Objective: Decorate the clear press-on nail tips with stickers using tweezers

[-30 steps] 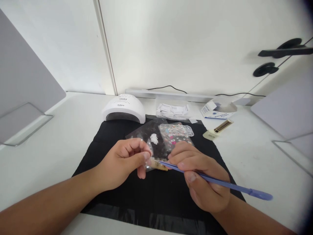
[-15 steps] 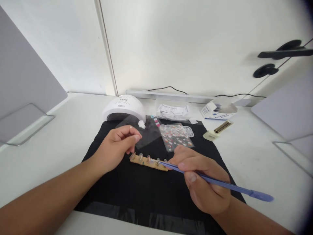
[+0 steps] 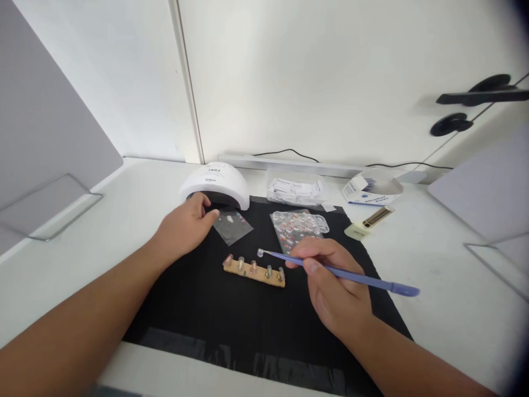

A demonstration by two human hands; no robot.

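White walls and a white desk [image 3: 103,231] frame the scene, with a black mat [image 3: 231,320] spread flat across the desk's middle, its near edge glossy. The right hand [image 3: 330,281] pinches a slim blue dotting pen [image 3: 351,275] between thumb and fingers, closed around its shaft; the pen's small rounded tip hovers just above the right end of a narrow tan wooden strip [image 3: 254,271] lying at the mat's centre. Five short pegs stand along that strip, each topped with a small glossy nail tip. The left hand [image 3: 185,226] rests at the mat's far left corner, fingers loosely curled, its fingertips touching the edge of a small clear plastic bag [image 3: 233,225] that lies flat and holds a few tiny pale pieces. Just behind that hand sits a smooth, domed white nail lamp [image 3: 215,184] at the mat's far edge. A clear sheet of small coloured stickers [image 3: 298,227] lies on the far right part of the mat. Beyond the mat's far edge are a clear packet of white wipes [image 3: 294,190] and an open blue-and-white box [image 3: 370,190], with a pale green bottle with a gold cap [image 3: 366,223] lying on its side near the mat's far right corner.
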